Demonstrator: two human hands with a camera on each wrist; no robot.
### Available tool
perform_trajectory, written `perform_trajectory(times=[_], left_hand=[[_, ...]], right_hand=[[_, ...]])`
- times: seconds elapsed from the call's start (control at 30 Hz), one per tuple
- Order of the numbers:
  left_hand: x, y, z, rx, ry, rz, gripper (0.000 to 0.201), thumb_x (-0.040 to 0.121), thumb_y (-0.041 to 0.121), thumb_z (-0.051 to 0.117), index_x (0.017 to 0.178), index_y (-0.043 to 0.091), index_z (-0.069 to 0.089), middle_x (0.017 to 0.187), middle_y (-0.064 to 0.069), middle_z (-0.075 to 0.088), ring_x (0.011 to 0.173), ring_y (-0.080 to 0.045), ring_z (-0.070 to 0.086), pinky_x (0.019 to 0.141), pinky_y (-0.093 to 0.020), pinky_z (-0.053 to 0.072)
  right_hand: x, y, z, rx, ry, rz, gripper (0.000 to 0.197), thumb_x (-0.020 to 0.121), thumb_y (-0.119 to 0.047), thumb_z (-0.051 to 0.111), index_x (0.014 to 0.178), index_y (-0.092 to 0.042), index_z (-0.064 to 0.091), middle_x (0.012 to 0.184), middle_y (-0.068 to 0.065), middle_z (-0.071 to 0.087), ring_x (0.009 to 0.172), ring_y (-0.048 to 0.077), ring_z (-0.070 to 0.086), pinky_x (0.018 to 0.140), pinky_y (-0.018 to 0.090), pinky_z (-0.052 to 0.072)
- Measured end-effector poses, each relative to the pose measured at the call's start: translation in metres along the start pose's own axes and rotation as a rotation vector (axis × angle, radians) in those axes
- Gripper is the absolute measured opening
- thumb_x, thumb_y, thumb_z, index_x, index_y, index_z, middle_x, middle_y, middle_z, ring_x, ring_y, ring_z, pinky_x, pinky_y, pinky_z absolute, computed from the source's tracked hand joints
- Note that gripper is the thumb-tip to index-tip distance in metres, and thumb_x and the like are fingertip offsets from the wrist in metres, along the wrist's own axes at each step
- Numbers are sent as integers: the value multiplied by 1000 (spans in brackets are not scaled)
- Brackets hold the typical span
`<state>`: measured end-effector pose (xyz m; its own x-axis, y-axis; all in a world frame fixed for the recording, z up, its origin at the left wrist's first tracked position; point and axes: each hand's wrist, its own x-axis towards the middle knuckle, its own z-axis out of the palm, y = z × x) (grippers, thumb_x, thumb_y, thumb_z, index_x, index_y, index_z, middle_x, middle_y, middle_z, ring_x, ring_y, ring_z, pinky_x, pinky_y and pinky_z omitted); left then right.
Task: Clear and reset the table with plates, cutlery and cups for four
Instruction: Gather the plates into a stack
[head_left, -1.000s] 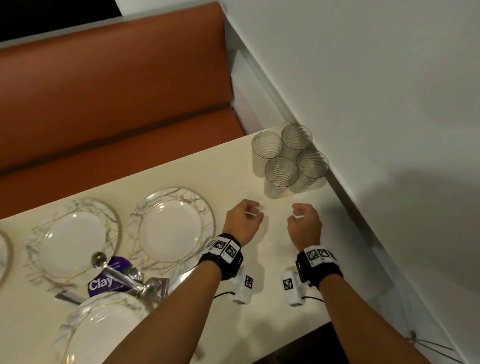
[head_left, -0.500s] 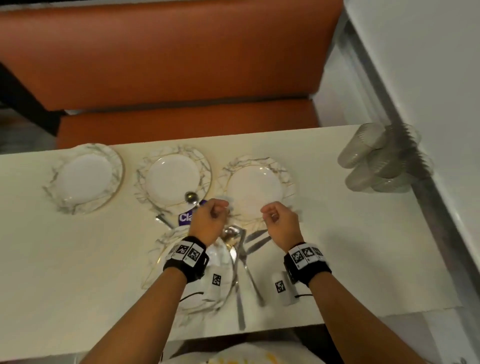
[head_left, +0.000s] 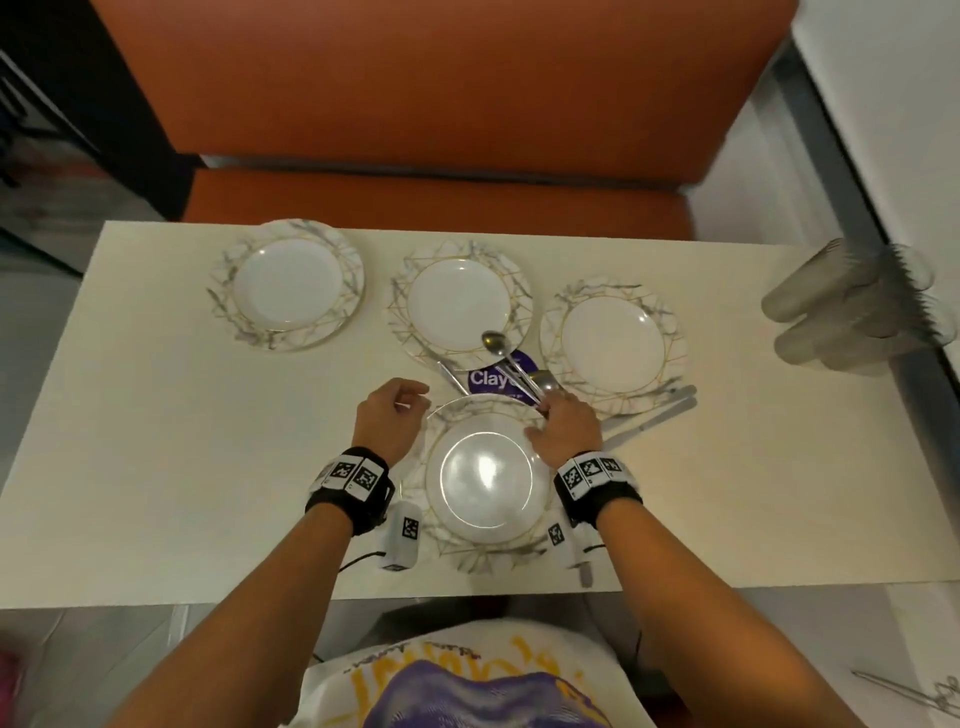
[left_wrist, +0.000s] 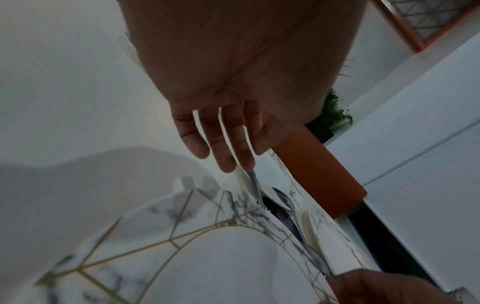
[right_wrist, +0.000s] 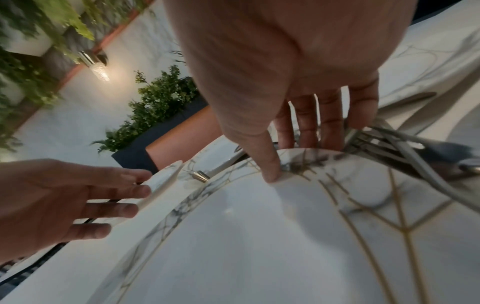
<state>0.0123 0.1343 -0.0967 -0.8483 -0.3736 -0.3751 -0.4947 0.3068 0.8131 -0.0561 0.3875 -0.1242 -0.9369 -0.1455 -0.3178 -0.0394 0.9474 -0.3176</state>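
Both hands have come back from the glasses at the right edge and now work over the plate nearest the person. On that near plate (head_left: 485, 519) the right hand (head_left: 566, 431) is clamped at the far right rim, thumb pressed on top of the rim (right_wrist: 271, 174) and fingers curled down behind it, right where the bundle of cutlery (head_left: 524, 379) lies against the plate. Whether those fingers also catch the cutlery I cannot tell. Just off the plate's far left rim hangs the left hand (head_left: 389, 423), fingers straight and loose (left_wrist: 221, 144), holding nothing.

Along the far edge of the table (head_left: 156, 467) three more plates sit in a row: left plate (head_left: 287, 285), middle plate (head_left: 460, 304) and right plate (head_left: 613, 345). A spoon (head_left: 496, 345) rests its bowl on the middle plate's near rim, over a purple card (head_left: 491, 379). Two knives (head_left: 660, 410) lie just past the right plate's near rim. At the right edge stand the clear cups (head_left: 852, 312), clustered together, blurred.
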Motion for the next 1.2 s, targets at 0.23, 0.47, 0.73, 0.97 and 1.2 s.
perform_trajectory(times=[0.23, 0.47, 0.73, 0.97, 1.2], left_hand=[[2, -7, -12, 2, 0, 3, 14, 94, 17, 66, 103, 25, 73, 99, 1, 77, 95, -18, 72, 87, -26, 55], [13, 16, -7, 14, -25, 12, 18, 102, 35, 58, 103, 21, 70, 98, 5, 76, 97, -19, 72, 95, -41, 57], [7, 80, 37, -530, -201, -251, 60, 101, 67, 38, 120, 20, 71, 106, -9, 79, 103, -29, 74, 96, -50, 57], [21, 124, 71, -611, 2, -244, 64, 102, 49, 50, 148, 5, 44, 138, -15, 63, 122, -30, 63, 94, -39, 52], [34, 131, 98, -496, 161, -126, 24, 107, 40, 47, 87, 38, 60, 98, 5, 67, 108, -30, 65, 108, -52, 48]], right_hand=[[1, 7, -23, 227, -209, 81, 37, 96, -34, 63, 123, -10, 64, 113, 9, 66, 105, 27, 61, 84, 30, 43], [-12, 19, -98, 559, -81, 22, 21, 100, -29, 56, 112, -18, 67, 112, 2, 69, 104, 23, 63, 92, 38, 49], [21, 52, -125, 1048, 128, 165, 30, 89, -38, 61, 114, -24, 71, 119, -2, 72, 116, 23, 65, 106, 49, 49], [48, 62, -138, 931, 82, 147, 20, 97, -31, 52, 87, -15, 57, 82, 2, 54, 73, 17, 49, 74, 34, 43], [93, 116, -157, 667, 11, 160, 23, 98, -31, 52, 103, -20, 71, 111, 3, 71, 100, 26, 67, 94, 43, 54]])
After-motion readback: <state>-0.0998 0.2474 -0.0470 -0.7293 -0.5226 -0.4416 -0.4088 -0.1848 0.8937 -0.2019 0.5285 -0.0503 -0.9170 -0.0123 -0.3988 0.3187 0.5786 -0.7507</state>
